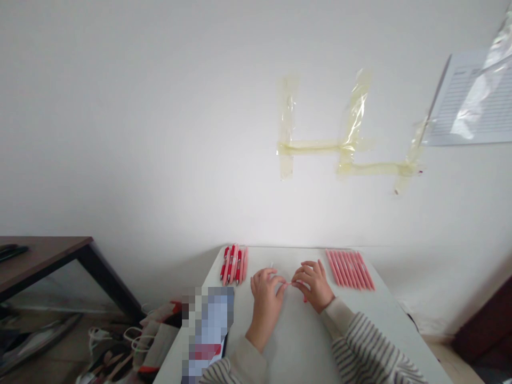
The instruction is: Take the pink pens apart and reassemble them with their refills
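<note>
Over the middle of the white table (296,352), my left hand (264,292) and my right hand (314,284) meet fingertip to fingertip. Both pinch a thin pink piece (288,284), mostly covered by the fingers; it looks like part of a pen. A small whitish tip (272,264) shows just behind my left hand; I cannot tell whether that hand touches it. Beneath my right hand a small red piece (305,300) peeks out. Right of that hand lies a neat row of pink pens (350,270). Red and pink pens (234,265) lie beyond my left hand, at the back left.
A pixelated, phone-like flat object (212,325) lies along the table's left edge. The back edge meets a white wall (160,133) with yellowed tape (312,146) and a paper sheet (472,101). A brown desk (44,256) and piled bags (156,341) are to the left.
</note>
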### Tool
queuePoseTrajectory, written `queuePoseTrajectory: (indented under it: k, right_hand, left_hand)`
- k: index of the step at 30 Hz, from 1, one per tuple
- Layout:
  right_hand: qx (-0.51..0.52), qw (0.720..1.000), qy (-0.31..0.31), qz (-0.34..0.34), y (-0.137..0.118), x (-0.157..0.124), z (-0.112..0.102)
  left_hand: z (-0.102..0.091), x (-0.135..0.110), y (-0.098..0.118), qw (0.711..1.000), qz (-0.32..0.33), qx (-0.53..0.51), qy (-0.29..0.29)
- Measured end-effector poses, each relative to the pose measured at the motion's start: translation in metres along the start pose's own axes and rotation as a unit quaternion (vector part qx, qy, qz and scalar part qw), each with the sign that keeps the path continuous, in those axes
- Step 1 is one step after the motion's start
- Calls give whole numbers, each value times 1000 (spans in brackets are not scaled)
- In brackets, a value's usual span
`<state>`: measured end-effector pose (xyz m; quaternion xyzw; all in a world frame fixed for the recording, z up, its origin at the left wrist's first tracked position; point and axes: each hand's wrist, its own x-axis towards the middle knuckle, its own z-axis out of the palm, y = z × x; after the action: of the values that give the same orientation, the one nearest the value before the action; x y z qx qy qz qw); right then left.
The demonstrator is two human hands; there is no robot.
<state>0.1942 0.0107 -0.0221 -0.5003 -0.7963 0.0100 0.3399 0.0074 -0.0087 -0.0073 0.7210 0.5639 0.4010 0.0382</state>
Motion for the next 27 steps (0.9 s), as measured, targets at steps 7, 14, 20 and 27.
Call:
queuePoseTrajectory:
  k: [7, 14, 20, 27]
  right_hand:
    - [-2, 1000, 12, -6, 3, -1, 4]
    - [-3, 1000, 13, -4, 5, 0, 5]
    - [-4, 1000, 9, -2, 6, -1, 6]
    - [3, 1000, 24, 4, 5, -1, 8]
  left_hand:
    - [5, -1, -5, 1000, 18, -17, 9]
    - [9, -1, -7, 998, 43, -17, 31]
    - [6, 1, -6, 999, 39, -25, 21]
    - [3, 2, -3, 999, 24, -28, 10]
